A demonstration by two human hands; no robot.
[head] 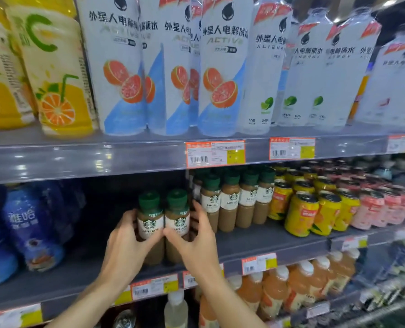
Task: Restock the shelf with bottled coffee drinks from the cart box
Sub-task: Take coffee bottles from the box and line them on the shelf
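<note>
I see my left hand (125, 245) and right hand (196, 242) curled around two upright green-capped brown plastic coffee bottles (163, 223), caps up, on the grey middle shelf (267, 240), left of the stocked row of matching bottles (234, 200).

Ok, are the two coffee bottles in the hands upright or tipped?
Upright. Both coffee bottles stand side by side with green caps on top, left hand and right hand gripping them.

The left hand (123, 247) and right hand (194, 242) are gripping two green-capped brown coffee bottles (163, 223) side by side on the grey middle shelf (267, 242).
</note>
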